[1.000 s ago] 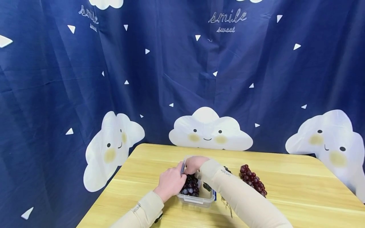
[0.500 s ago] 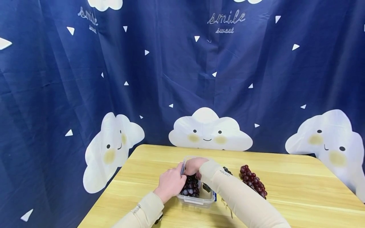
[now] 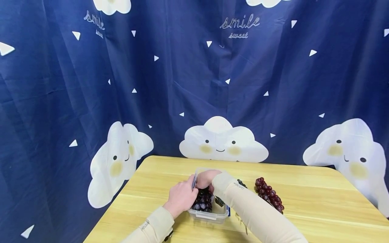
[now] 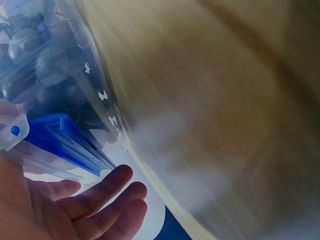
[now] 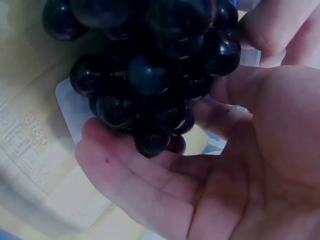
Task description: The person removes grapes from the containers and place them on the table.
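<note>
A clear plastic container stands on the table with a bunch of dark grapes in its left part. My left hand holds the container's left side, thumb over the rim. In the left wrist view its fingers extend along the outside, beside a raised flap with a blue strip. Reaching into the far left corner, my right hand has its fingers curled under the lower end of the bunch, close up in the right wrist view. The right sleeve covers part of the container.
To the right lies a bunch of red grapes. Another dark bunch shows partly behind the right sleeve. A dark green piece is at the container's right side, and a thin brown stem lies near the forearm.
The head view has shifted slightly, so the scene sits a little lower. Both hands stay at the container, with hardly any visible movement.
</note>
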`<action>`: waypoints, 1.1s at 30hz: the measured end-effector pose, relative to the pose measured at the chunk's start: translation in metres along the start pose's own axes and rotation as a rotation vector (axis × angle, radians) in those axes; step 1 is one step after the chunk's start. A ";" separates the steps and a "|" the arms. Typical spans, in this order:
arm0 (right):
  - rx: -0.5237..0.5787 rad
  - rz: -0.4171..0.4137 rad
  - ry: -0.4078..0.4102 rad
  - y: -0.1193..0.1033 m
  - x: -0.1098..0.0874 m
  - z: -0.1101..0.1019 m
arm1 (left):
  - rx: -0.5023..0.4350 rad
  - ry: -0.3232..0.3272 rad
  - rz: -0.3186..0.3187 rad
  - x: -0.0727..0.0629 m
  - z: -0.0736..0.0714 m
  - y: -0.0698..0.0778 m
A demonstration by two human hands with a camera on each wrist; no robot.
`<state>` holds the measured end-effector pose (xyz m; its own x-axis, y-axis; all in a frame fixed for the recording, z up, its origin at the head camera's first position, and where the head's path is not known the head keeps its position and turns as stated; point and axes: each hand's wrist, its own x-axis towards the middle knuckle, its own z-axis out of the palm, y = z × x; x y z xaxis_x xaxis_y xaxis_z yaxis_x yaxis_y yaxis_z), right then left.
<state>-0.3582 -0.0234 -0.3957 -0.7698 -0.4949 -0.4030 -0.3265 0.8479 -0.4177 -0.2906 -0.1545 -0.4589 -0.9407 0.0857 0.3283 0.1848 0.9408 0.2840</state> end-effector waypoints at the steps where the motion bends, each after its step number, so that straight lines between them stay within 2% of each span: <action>1: -0.002 -0.001 0.001 0.000 -0.001 0.000 | 0.001 -0.003 -0.001 0.000 0.000 0.000; 8: 0.096 0.020 0.016 0.002 -0.008 -0.002 | 0.004 0.005 0.005 0.001 -0.002 0.002; 10: 0.091 0.025 0.026 0.003 -0.007 -0.003 | 0.006 0.012 0.011 0.001 -0.002 0.002; 17: -0.110 0.046 0.043 0.002 -0.005 -0.004 | 0.017 0.010 0.014 0.001 -0.001 0.000; 22: -0.102 0.065 0.010 0.002 -0.004 -0.003 | 0.019 -0.001 0.013 0.001 -0.001 0.000; 26: -0.061 0.040 -0.038 0.001 -0.003 -0.002 | 0.012 -0.002 0.009 0.001 -0.001 0.001; 33: -0.155 -0.008 -0.062 -0.001 -0.002 -0.003 | 0.013 0.013 0.014 0.001 -0.001 0.001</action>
<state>-0.3578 -0.0228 -0.3917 -0.7328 -0.5088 -0.4518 -0.4168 0.8605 -0.2929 -0.2906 -0.1534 -0.4573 -0.9342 0.0948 0.3440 0.1944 0.9436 0.2679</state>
